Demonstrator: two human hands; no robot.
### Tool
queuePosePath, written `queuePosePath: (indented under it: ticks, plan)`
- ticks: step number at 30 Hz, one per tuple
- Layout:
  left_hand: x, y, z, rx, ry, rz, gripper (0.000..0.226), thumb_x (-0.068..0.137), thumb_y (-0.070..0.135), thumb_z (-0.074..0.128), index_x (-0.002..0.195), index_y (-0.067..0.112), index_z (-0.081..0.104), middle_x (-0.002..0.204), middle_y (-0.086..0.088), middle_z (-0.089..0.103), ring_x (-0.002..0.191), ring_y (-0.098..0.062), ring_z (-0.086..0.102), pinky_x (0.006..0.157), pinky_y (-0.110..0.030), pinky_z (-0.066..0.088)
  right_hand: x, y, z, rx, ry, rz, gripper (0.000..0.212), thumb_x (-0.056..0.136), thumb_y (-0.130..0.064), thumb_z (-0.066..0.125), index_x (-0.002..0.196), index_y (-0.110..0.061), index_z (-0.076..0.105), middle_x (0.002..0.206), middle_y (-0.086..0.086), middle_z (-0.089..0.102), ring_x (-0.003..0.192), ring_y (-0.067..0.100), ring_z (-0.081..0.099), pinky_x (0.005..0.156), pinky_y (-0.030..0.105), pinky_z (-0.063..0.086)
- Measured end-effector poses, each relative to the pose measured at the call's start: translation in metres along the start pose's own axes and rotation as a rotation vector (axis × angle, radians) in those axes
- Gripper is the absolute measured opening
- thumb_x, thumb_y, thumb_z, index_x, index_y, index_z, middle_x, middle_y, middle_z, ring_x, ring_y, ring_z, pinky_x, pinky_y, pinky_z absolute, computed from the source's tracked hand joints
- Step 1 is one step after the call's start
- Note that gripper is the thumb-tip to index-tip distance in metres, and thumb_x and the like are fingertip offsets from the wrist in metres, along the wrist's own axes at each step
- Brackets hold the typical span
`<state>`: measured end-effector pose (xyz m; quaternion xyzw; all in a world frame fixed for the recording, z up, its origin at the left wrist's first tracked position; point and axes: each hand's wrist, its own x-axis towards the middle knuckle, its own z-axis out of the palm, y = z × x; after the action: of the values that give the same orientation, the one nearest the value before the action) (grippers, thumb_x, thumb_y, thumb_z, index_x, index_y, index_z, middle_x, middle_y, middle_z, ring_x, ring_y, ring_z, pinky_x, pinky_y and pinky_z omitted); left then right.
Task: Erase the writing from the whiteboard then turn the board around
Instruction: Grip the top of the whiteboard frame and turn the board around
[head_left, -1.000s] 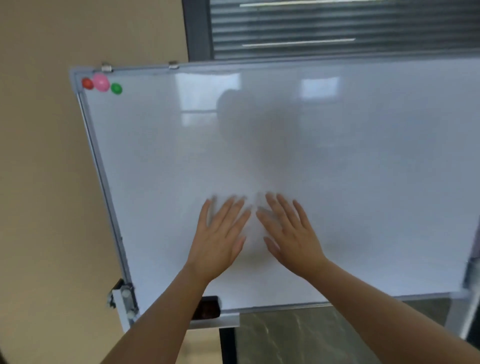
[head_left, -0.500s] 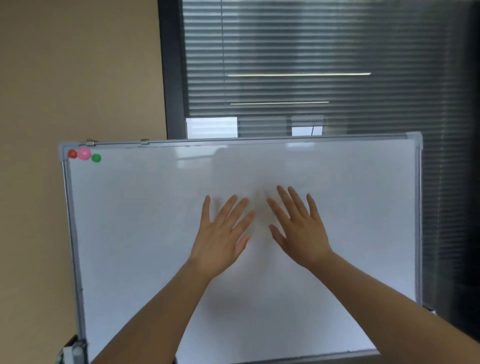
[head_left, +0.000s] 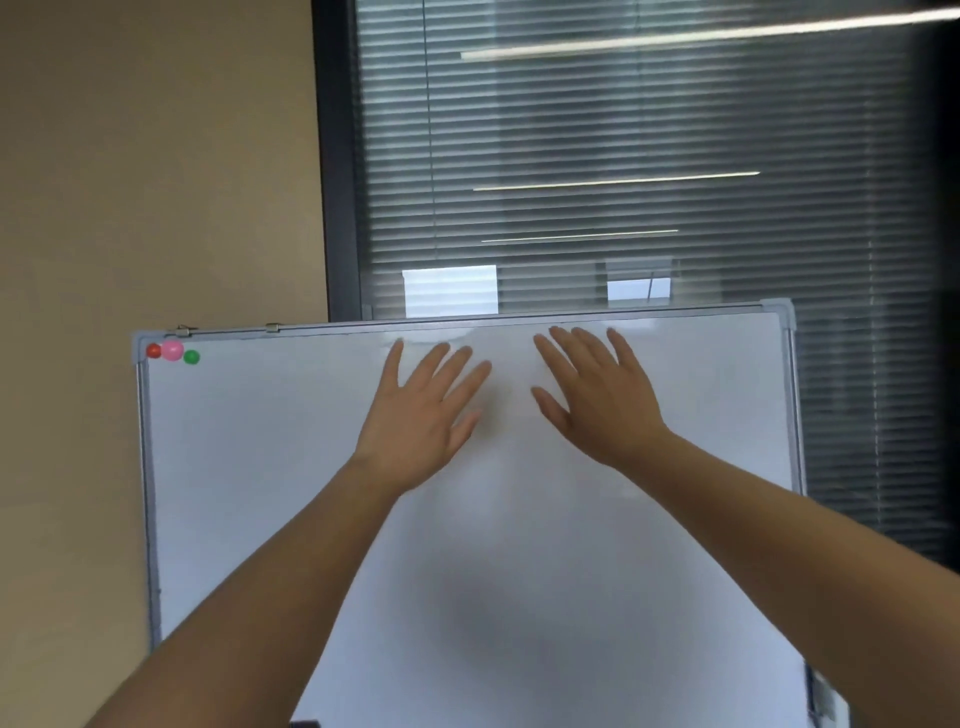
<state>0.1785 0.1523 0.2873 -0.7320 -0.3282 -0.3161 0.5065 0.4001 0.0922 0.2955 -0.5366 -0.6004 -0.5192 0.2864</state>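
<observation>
The whiteboard (head_left: 519, 545) stood upright straight ahead of my hands, its white surface bare of any writing I could make out, its grey frame running along the top just beyond my fingertips. My left hand (head_left: 423, 415) lay against the upper middle of the board with its fingers straight and spread, gripping nothing; whether the palm itself touched the surface I could not tell. My right hand (head_left: 597, 395) lay beside it in the same flat, spread way, holding nothing, a narrow strip of bare board between the two thumbs. Both forearms reached up from below across the board's face.

Far off to the left of my left hand, in the board's top corner, sat three round magnets in a row: a red magnet (head_left: 153, 351), a pink magnet (head_left: 172, 350) touching it, and a green magnet (head_left: 191, 357) just beside that. Above and behind my fingertips hung closed window blinds (head_left: 623, 156), and a tan wall (head_left: 156, 156) stood beyond the left hand.
</observation>
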Motion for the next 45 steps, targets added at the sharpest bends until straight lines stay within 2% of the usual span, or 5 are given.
queuePosePath:
  ticks: [7,13,25,37,45]
  plan:
    - [0.008,-0.021,-0.042,-0.01,0.01,-0.101,0.053,0.098,0.039,0.031,0.124,0.008,0.064,0.116,-0.013,0.068,0.107,-0.034,0.064,0.102,-0.054,0.042,0.022,0.023,-0.028,0.023,0.175,-0.021,0.049,0.093,-0.04,0.035,0.098,-0.006,0.07,0.091,0.012,0.07,0.081,0.032,0.066,0.094,0.049,0.048]
    - [0.008,-0.038,-0.061,0.057,-0.052,-0.11,0.047,0.101,0.036,0.034,0.123,0.006,0.063,0.115,-0.015,0.066,0.107,-0.037,0.06,0.104,-0.055,0.038,0.03,0.032,-0.039,0.073,0.131,0.003,0.05,0.093,-0.037,0.033,0.098,-0.003,0.07,0.091,0.015,0.069,0.083,0.036,0.065,0.094,0.05,0.047]
    - [0.049,-0.042,-0.038,-0.055,-0.255,-0.156,0.05,0.106,0.043,0.03,0.154,0.029,0.029,0.158,-0.006,0.029,0.146,-0.025,0.022,0.117,-0.063,0.01,0.072,0.021,-0.027,0.076,0.007,0.019,0.044,0.096,-0.039,0.052,0.13,-0.012,0.056,0.135,0.019,0.052,0.117,0.042,0.051,0.103,0.051,0.035]
    - [0.076,-0.079,0.047,-0.08,-0.291,-0.176,0.063,0.097,0.065,0.021,0.155,0.043,0.01,0.164,0.002,0.009,0.151,-0.026,0.004,0.117,-0.065,0.004,0.11,0.001,0.049,-0.056,-0.28,0.092,0.065,0.096,-0.063,0.02,0.153,-0.033,0.011,0.16,0.006,0.014,0.147,0.034,0.007,0.118,0.053,0.007]
    - [0.113,-0.084,0.079,-0.177,-0.313,-0.183,0.06,0.099,0.063,0.016,0.155,0.042,0.012,0.157,0.001,0.032,0.146,-0.023,0.023,0.118,-0.058,0.006,0.134,-0.003,0.073,-0.038,-0.368,0.117,0.065,0.095,-0.065,0.016,0.151,-0.033,0.017,0.146,0.007,0.043,0.133,0.032,0.039,0.107,0.046,0.028]
